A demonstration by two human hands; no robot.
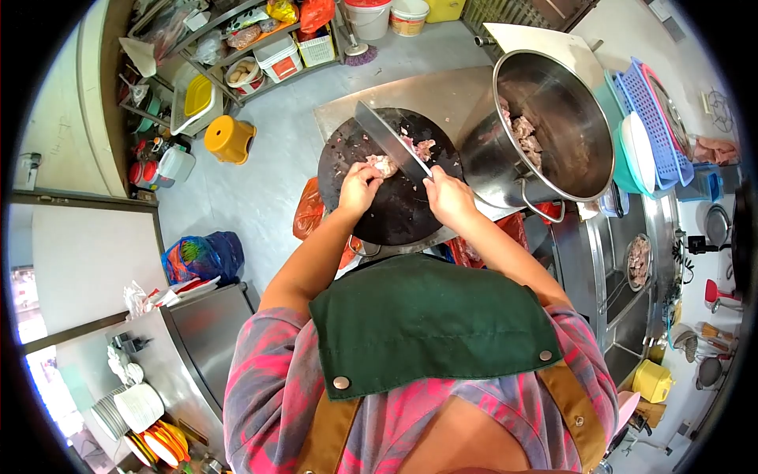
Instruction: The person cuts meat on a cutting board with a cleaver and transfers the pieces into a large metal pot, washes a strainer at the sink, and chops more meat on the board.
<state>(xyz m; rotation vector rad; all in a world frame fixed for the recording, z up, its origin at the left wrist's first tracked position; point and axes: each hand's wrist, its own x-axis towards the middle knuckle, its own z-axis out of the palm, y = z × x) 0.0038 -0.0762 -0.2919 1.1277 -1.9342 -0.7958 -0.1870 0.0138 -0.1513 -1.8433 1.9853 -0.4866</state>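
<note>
My right hand [448,197] is closed round the handle of a cleaver [388,138], its broad blade slanting up and left across a round dark chopping board [347,142]. With bent fingers, my left hand [360,188] grips a chunk of pale pink raw meat [382,164] on the board, just left of the blade. On the blade's other side lie chopped meat pieces [420,147]. Small scraps dot the board. To the right of the board stands a tall steel pot [505,170], tilted in view, with more cut meat [523,134] inside.
A red plastic bag [309,209] hangs beside the board's left edge. Behind the pot are stacked plastic baskets [649,118]. A yellow stool [230,140] stands on the floor at left, near loaded shelves. A strainer of meat [639,261] sits over the sink at right.
</note>
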